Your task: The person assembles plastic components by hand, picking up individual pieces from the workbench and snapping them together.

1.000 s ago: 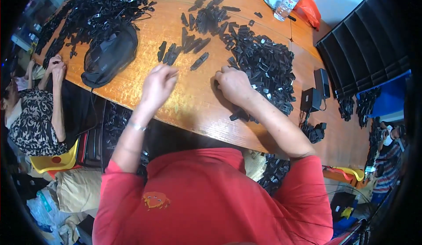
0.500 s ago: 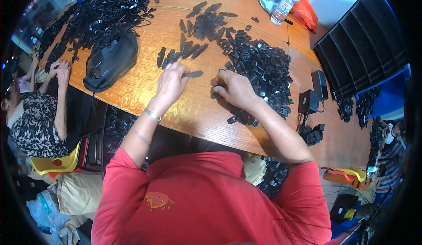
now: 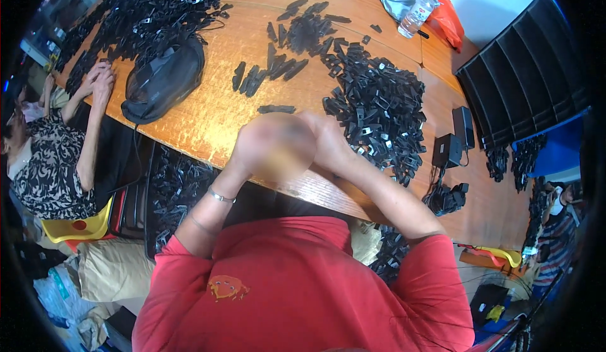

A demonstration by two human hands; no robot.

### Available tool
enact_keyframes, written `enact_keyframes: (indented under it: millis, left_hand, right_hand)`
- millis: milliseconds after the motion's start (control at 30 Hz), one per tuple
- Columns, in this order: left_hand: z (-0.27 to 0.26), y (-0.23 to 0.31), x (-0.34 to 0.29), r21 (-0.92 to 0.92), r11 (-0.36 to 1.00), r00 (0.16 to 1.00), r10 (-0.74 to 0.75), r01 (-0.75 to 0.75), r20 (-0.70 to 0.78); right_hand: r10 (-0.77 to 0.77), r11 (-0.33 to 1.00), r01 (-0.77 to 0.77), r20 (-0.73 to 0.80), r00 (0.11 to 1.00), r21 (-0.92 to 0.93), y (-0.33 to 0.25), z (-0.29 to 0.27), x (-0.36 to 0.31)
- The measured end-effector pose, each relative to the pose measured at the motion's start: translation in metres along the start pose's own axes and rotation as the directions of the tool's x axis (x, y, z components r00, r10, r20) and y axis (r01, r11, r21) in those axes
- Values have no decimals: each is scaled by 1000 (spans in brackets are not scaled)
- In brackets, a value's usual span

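My left hand (image 3: 241, 156) and my right hand (image 3: 331, 142) are close together over the near edge of the wooden table. A round blur covers the fingers of both, so what they hold, if anything, cannot be made out. Just beyond them a dark strip-shaped piece (image 3: 276, 109) lies alone on the table. Farther off are several similar strips (image 3: 255, 80) laid side by side, with a small heap of strips (image 3: 306, 31) behind. A large pile of small black plastic parts (image 3: 385, 109), some with pale metallic bits, spreads right of my right hand.
A black mesh bag (image 3: 165, 80) and another dark pile (image 3: 167, 1) are on the left, near a co-worker's hands (image 3: 100, 80). Black power adapters (image 3: 447, 150), a water bottle (image 3: 416, 14), a red bag (image 3: 445, 20) and a black chair back (image 3: 521, 74) are on the right.
My left hand has let go of the dark strip, which now lies on the table. Both hands have drawn nearer to me and come together. The view has shifted slightly.
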State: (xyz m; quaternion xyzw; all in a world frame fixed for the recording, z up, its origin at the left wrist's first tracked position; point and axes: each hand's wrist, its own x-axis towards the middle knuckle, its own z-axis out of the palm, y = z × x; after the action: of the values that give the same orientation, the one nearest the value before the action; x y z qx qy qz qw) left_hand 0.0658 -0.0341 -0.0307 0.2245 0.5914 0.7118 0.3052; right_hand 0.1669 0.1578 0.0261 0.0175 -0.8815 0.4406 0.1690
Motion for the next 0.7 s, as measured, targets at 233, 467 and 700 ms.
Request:
enact_keyframes:
  millis: [233,467,700]
  left_hand:
    - [-8,26,25,816,534,898,439,-223,-42]
    - [-28,10,43,877,404,894,443,-261,62]
    - [-22,15,51,900,375,891,453,-223,32]
  right_hand:
    - [-46,933,12,-84,995,-360,17,5,26]
    - [25,896,-22,1,1000,-444,45,10,40]
    - [-99,866,181,195,976,-466,59,24,77]
